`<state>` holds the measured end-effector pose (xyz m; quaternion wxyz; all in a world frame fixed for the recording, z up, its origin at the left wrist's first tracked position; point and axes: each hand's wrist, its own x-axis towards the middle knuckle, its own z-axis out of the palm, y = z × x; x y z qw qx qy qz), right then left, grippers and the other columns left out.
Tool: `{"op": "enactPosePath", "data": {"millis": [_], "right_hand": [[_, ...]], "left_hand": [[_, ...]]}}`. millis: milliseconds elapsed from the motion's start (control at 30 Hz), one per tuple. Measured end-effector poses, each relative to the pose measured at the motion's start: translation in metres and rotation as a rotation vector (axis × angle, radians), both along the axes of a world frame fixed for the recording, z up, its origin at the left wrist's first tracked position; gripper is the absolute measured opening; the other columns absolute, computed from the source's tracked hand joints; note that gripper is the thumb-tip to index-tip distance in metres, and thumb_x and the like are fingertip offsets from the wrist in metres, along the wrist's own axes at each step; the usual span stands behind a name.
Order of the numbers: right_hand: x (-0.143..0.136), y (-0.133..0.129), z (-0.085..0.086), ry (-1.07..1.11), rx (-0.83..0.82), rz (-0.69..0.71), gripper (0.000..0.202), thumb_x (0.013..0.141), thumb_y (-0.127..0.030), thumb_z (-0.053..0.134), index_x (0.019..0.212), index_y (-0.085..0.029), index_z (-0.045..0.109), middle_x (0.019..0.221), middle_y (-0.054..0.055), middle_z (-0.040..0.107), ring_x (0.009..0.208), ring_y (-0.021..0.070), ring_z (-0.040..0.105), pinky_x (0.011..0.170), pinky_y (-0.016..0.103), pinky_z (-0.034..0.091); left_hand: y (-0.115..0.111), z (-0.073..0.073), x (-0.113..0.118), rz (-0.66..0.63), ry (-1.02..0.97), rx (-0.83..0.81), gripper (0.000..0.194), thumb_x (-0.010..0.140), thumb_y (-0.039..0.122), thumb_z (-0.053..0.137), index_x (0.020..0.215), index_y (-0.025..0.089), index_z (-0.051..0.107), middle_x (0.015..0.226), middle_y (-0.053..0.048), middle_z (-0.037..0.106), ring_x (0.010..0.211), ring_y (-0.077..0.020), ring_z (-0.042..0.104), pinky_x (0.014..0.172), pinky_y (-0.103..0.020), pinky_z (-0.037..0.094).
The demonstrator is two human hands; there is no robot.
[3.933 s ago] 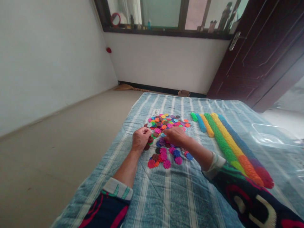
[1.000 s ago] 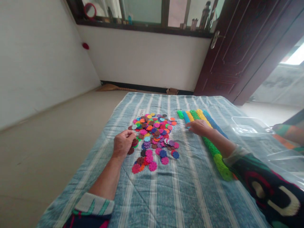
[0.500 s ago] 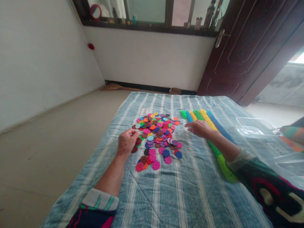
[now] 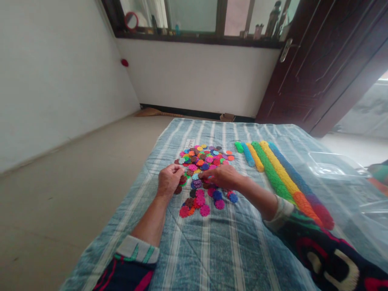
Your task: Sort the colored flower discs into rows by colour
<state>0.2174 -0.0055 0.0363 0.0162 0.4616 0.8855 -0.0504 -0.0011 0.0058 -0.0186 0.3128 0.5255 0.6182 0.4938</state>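
Observation:
Many coloured notched discs (image 4: 204,210) lie in a loose pile on a striped blue-grey cloth. My left hand (image 4: 170,179) is at the pile's left edge, thumb and fingertips pinched together; what they hold, if anything, is too small to make out. Over the middle of the pile, my right hand (image 4: 222,176) reaches in with its fingers together near a light blue disc (image 4: 195,176). Whether it grips a disc is unclear. Right of the pile, stacked discs form long rows: green (image 4: 273,173), yellow (image 4: 281,167), blue (image 4: 281,161), with orange and red toward the near end.
A clear plastic container (image 4: 338,171) stands on the right side of the cloth (image 4: 194,258), with another clear piece nearer. Beyond the bed-like surface are a white wall, a dark red door (image 4: 306,60) and a window ledge holding a mirror and bottles.
My right hand has moved left from beside the rows to over the disc pile, uncovering the rows' orange and red ends. The left hand stays pinched at the pile's edge. The view has shifted slightly.

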Motion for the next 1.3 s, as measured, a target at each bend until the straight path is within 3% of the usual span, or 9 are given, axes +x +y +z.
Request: {"op": "enactPosePath", "data": {"millis": [167,433,633,967,1133,1300], "right_hand": [[0.006,0.001,-0.001,0.007,0.053,-0.099,0.040,0.090,-0.037,0.045,0.129,-0.034,0.053,0.096,0.005,0.071,0.083,0.0219,0.064,0.064,0.027,0.039],[-0.008,0.000,-0.003,-0.037,0.038,-0.046,0.034,0.090,-0.040,0.043,0.112,-0.026,0.065,0.093,0.007,0.071,0.082,0.0209,0.064,0.064,0.026,0.039],[-0.017,0.001,-0.006,-0.031,0.022,-0.083,0.038,0.088,-0.045,0.042,0.102,-0.021,0.068,0.096,0.010,0.070,0.085,0.0213,0.063,0.067,0.026,0.041],[-0.021,0.004,-0.012,0.061,0.006,-0.121,0.025,0.084,-0.029,0.047,0.094,-0.022,0.069,0.096,0.007,0.070,0.089,0.0217,0.063,0.067,0.026,0.041],[-0.002,0.006,-0.006,0.213,-0.013,-0.127,0.022,0.083,-0.029,0.053,0.093,-0.023,0.072,0.088,0.004,0.071,0.082,0.0177,0.062,0.065,0.024,0.038],[0.053,0.023,0.008,0.296,0.045,-0.236,0.017,0.079,-0.028,0.060,0.087,-0.020,0.073,0.077,0.002,0.069,0.071,0.0137,0.061,0.061,0.021,0.037]], "left_hand": [[-0.003,0.005,0.002,0.012,-0.005,0.000,0.017,0.062,0.033,0.060,0.067,0.017,0.060,0.052,0.003,0.061,0.045,-0.0118,0.056,0.045,-0.020,0.039],[-0.003,0.004,0.002,0.016,0.010,0.016,0.016,0.062,0.033,0.060,0.066,0.017,0.060,0.052,0.003,0.061,0.045,-0.0122,0.056,0.045,-0.020,0.039],[-0.003,0.005,0.002,0.016,0.035,0.021,0.017,0.062,0.033,0.059,0.066,0.017,0.061,0.053,0.003,0.061,0.047,-0.0124,0.056,0.047,-0.021,0.040],[-0.001,0.002,0.000,0.012,0.042,0.015,0.019,0.062,0.035,0.058,0.067,0.017,0.061,0.054,0.002,0.062,0.048,-0.0134,0.057,0.049,-0.022,0.042],[-0.002,0.003,0.001,0.018,0.051,0.029,0.019,0.062,0.035,0.059,0.066,0.017,0.061,0.053,0.002,0.061,0.046,-0.0131,0.057,0.046,-0.021,0.041],[0.000,0.002,0.000,0.015,0.021,0.006,0.021,0.061,0.037,0.060,0.068,0.017,0.061,0.053,0.002,0.062,0.045,-0.0130,0.056,0.044,-0.021,0.041]]}}
